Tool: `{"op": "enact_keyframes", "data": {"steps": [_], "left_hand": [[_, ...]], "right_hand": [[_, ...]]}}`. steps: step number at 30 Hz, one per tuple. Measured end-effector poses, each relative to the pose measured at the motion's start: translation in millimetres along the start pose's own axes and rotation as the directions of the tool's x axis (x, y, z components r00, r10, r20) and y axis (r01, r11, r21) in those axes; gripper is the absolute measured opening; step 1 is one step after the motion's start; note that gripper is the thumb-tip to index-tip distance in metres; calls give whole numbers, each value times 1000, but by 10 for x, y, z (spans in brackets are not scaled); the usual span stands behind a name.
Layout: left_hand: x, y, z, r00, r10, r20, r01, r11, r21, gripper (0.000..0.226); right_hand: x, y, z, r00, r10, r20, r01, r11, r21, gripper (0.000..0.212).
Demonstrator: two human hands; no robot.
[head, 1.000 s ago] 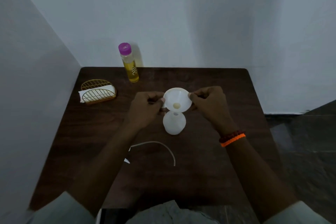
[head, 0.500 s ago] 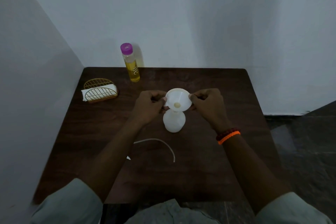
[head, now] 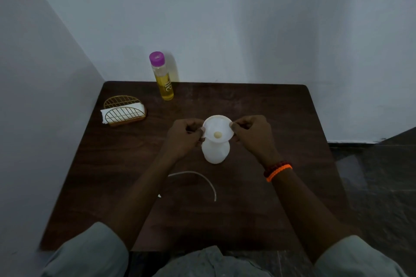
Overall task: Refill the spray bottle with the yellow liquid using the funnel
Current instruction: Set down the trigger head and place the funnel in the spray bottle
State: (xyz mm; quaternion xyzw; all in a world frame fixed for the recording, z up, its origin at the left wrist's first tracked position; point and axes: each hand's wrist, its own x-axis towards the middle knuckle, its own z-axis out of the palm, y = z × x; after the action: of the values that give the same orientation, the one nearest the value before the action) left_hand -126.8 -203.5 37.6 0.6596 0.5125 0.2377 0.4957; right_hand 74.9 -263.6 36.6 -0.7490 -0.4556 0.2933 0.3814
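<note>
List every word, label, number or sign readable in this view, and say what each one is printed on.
Yellow liquid bottle: pale lettering runs sideways along its lower body; the marks are too blurred and too small to read as a word.
Funnel, spray bottle, napkin holder, table, bracelets: no text visible on any of them.
Nothing else in view carries writing.

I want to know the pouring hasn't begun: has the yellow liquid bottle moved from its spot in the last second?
No. The yellow liquid bottle stands at the same place on the table's far edge, behind the napkin holder; only the camera shifted slightly.
</note>
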Motion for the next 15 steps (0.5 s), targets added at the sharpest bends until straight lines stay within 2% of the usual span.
{"op": "enact_keyframes", "data": {"steps": [7, 15], "left_hand": [[50, -30, -44, 1000, 5, -2, -5, 1000, 14, 26], [151, -106, -163, 1000, -16, -27, 17, 1000, 22, 25]], "right_hand": [[41, 5, 7, 1000, 12, 2, -12, 1000, -25, 24], [158, -135, -118, 997, -70, -36, 68, 997, -44, 37]]}}
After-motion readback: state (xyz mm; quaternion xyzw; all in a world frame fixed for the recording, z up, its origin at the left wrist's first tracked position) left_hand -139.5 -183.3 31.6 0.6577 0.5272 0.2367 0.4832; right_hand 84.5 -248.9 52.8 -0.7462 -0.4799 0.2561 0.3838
